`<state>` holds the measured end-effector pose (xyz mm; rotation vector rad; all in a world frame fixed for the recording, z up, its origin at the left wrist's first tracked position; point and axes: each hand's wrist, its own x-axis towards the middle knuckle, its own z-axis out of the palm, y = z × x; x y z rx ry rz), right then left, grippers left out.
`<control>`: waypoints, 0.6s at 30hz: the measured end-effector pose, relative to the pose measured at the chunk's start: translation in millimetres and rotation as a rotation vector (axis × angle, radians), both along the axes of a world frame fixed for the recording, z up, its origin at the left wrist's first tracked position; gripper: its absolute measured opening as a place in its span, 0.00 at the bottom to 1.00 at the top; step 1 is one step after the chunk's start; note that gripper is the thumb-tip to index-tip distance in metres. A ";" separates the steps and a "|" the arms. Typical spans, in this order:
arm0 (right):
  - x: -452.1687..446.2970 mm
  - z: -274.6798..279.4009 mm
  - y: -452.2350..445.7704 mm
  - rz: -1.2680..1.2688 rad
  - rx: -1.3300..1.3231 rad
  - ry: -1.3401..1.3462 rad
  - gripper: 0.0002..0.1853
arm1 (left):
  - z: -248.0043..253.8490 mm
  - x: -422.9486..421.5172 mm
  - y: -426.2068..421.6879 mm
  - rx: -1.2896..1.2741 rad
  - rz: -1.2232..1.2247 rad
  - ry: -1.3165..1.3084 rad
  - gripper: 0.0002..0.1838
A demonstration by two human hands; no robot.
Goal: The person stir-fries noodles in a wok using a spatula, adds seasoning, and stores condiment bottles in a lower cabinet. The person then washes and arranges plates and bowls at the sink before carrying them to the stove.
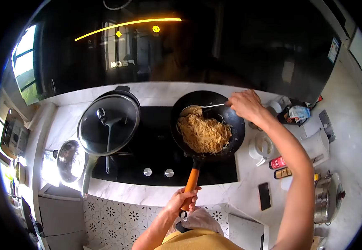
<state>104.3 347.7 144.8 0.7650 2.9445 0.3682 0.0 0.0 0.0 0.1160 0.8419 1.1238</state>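
Observation:
A black wok [238,137] on the right side of the cooktop holds a heap of browned noodles [206,134]. Wrapped round its orange handle [191,183] is my left hand [181,201], close to my body. My right hand [245,104] is above the wok's upper right rim, closed on the handle of a metal spatula [211,106]. The spatula's head is at the upper left of the noodles, with some noodles on or against it; its exact shape is partly hidden.
Left on the cooktop [156,154] stands a glass-lidded pan [93,129] with a ladle [109,141] lying on its lid. A metal strainer [70,160] sits further left. On the right counter are a white mug [261,146], bottles [277,162], a phone [264,196] and a steel pot [324,202].

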 end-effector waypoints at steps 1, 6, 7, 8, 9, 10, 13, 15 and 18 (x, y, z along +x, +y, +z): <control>5.8 5.6 -17.7 0.063 0.017 -0.133 0.07 | 6.7 0.5 -5.3 -0.015 0.005 0.009 0.22; 73.6 39.8 -74.1 0.234 0.232 0.016 0.11 | -11.0 -1.9 7.8 0.032 0.005 -0.017 0.19; 87.4 50.4 -84.3 0.237 0.238 -0.001 0.11 | -12.1 2.4 8.7 0.046 0.002 -0.046 0.18; 99.9 57.3 -93.5 0.224 0.321 -0.009 0.15 | -12.5 3.0 8.7 0.055 -0.001 -0.065 0.18; 109.0 62.1 -100.4 0.208 0.400 -0.010 0.18 | -12.0 0.6 8.1 0.055 -0.001 -0.063 0.18; 116.5 67.6 -104.2 0.206 0.401 -0.011 0.18 | -11.4 -0.6 8.3 0.046 -0.007 -0.057 0.17; 131.4 82.9 -114.1 0.131 0.493 -0.055 0.22 | -9.6 -1.2 8.9 0.028 -0.008 -0.035 0.17; 133.6 91.2 -120.6 0.060 0.445 -0.131 0.23 | -6.5 -2.3 8.3 0.018 0.004 -0.015 0.18; 124.5 72.8 -126.8 0.076 0.380 -0.242 0.22 | -5.2 -1.5 7.6 0.003 -0.023 -0.008 0.20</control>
